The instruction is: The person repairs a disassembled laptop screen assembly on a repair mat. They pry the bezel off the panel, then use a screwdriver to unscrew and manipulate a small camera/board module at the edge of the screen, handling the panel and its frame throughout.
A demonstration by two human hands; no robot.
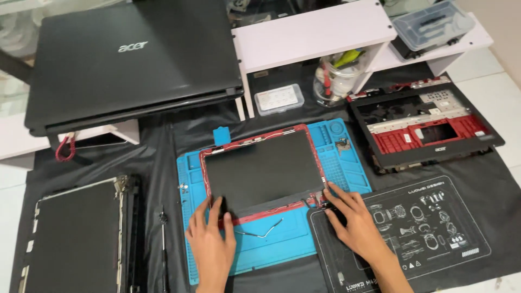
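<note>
Red-framed, the laptop screen panel (pixel 264 169) is laid flat on a blue silicone repair mat (pixel 282 247) at the centre of the tabletop. The left hand (pixel 210 244) is placed at the panel's 7 o'clock corner, fingers spread and pressed on the lower red edge; nothing is enclosed in its grip, which is flat and open. The right hand (pixel 355 220) is set at the panel's 5 o'clock corner, fingertips touching the hinge area, its grip likewise open with nothing clasped.

A bent metal bracket (pixel 262 232) is seen on the blue mat just below the panel, between the two hands. A black printed work mat (pixel 429 228) lies under the right wrist, at 4 o'clock from the panel. A red and black laptop base shell (pixel 426 127) is found at 2 o'clock, and a closed black laptop (pixel 130 59) on a white shelf (pixel 315 32) at 10 o'clock. Another bare screen panel (pixel 73 239) lies at 8 o'clock, with a screwdriver (pixel 163 244) just beside it. A small clear parts box (pixel 278 99) and a clear jar of tools (pixel 336 81) are kept under the shelf at 12 o'clock.
</note>
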